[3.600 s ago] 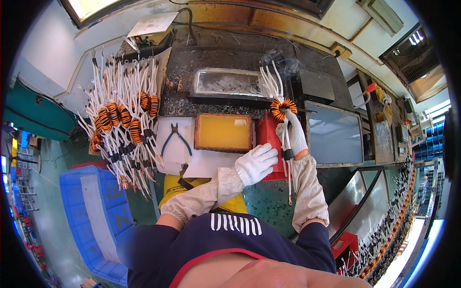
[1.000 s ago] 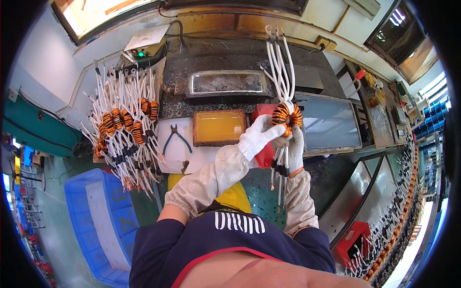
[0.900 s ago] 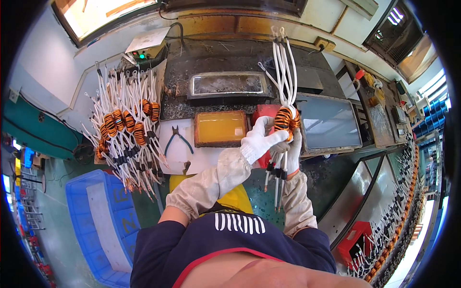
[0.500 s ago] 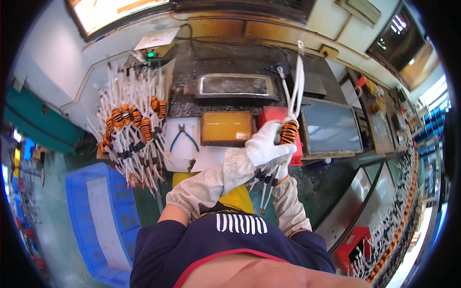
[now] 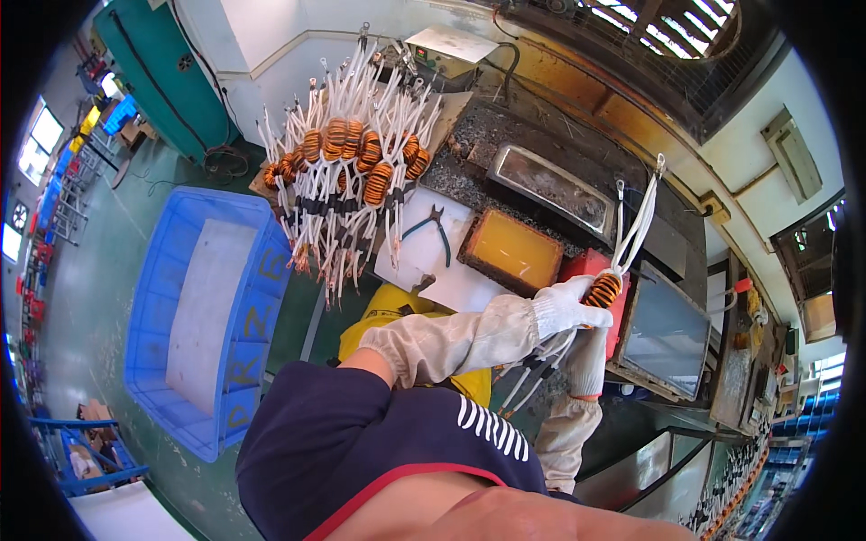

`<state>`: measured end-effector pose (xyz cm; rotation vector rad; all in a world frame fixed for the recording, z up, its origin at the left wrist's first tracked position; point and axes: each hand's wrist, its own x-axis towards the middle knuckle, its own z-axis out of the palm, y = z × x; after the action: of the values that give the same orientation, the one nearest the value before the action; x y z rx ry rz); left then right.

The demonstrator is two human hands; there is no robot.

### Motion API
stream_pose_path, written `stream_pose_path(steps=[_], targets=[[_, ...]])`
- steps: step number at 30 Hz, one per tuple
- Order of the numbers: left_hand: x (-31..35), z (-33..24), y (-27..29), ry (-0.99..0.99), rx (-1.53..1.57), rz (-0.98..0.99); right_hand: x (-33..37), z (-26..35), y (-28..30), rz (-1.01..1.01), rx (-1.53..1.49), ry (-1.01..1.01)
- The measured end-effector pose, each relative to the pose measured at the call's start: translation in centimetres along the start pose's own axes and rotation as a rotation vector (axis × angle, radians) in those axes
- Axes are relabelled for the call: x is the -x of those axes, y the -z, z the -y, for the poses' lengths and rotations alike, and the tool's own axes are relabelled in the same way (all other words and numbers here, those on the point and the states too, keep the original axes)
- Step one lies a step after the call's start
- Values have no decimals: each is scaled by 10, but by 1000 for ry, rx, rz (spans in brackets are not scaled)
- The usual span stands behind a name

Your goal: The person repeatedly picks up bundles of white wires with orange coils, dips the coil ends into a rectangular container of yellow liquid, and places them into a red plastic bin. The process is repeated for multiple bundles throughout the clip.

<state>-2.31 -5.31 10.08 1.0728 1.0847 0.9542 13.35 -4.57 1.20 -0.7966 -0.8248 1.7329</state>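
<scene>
Both my hands wear white gloves, with pale sleeves over the forearms. My left hand [image 5: 565, 308] wraps round an orange-and-black wire-wound coil [image 5: 603, 290] with white leads. Its long leads [image 5: 639, 221] stand up from the coil and end in metal ring terminals. Lower down, my right hand [image 5: 588, 359] is closed at the underside of the coil, where more white leads with black sleeving [image 5: 532, 371] hang. My right fingers are partly hidden behind the left hand. Just behind the coil is a red container [image 5: 588, 264], partly covered by the gloves.
Many similar coils [image 5: 347, 144] are heaped at the left. Cutting pliers [image 5: 440, 233] lie on a white board. Nearby are a box of amber material [image 5: 514, 248], a metal trough [image 5: 555, 187] and a grey-topped tray [image 5: 667, 329]. A blue bin [image 5: 203, 316] stands on the floor.
The view has swung left, so the bench appears tilted and further right, and more floor shows. Both hands still hold the same coil.
</scene>
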Motion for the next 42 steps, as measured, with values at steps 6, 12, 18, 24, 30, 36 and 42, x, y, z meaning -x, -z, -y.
stream_pose_path(steps=[6,12,18,24,30,36,42], targets=[[-21,35,-3,-231,53,-28,27,32,-16,-182,673,200],[-10,49,-15,-371,-227,-160,11,-4,-17,-182,215,216],[9,34,-10,-553,-608,-61,18,9,-28,-329,33,164],[9,47,1,-535,-124,3,35,23,-4,-333,-277,106],[24,44,2,-47,-348,229,33,20,14,-82,-573,219],[27,83,-24,193,69,725,43,28,33,-88,-579,370],[29,95,-63,127,202,996,74,26,75,-371,-456,398]])
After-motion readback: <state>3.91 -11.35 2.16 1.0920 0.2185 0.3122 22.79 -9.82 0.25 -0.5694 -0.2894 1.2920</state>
